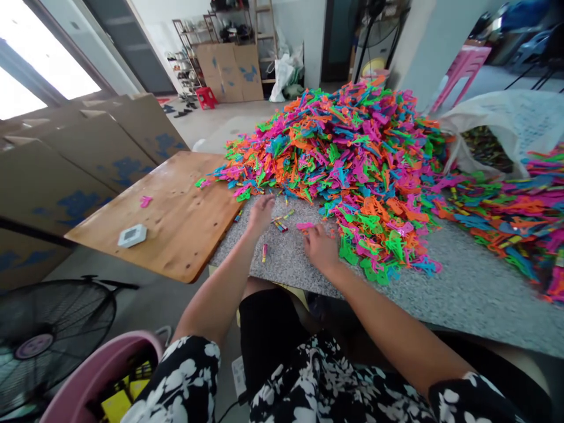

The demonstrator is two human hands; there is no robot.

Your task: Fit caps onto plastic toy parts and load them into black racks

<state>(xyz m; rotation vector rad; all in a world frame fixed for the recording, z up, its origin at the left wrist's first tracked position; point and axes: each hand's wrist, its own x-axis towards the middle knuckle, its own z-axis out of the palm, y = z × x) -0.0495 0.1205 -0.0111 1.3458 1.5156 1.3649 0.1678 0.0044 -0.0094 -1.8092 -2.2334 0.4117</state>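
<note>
On the speckled grey tabletop (286,267), my left hand (261,212) reaches to the front edge of a big heap of bright plastic toy guns (326,147). Its fingers look slightly apart, and I see nothing in them. My right hand (321,245) is closed at the fingertips on a pink toy gun (305,226), low over the table. Between the hands lie several small yellow and dark tubes (281,225). One red and yellow tube (264,252) lies nearer to me. Green and orange toy guns (374,247) spread just right of my right hand.
A wooden board (176,205) adjoins on the left, bearing a white octagonal device (132,235) and a pink piece (145,201). Cardboard boxes (101,141) stand beyond it. A black fan (39,341) and pink tub (106,370) are lower left. A white sack (506,123) lies right.
</note>
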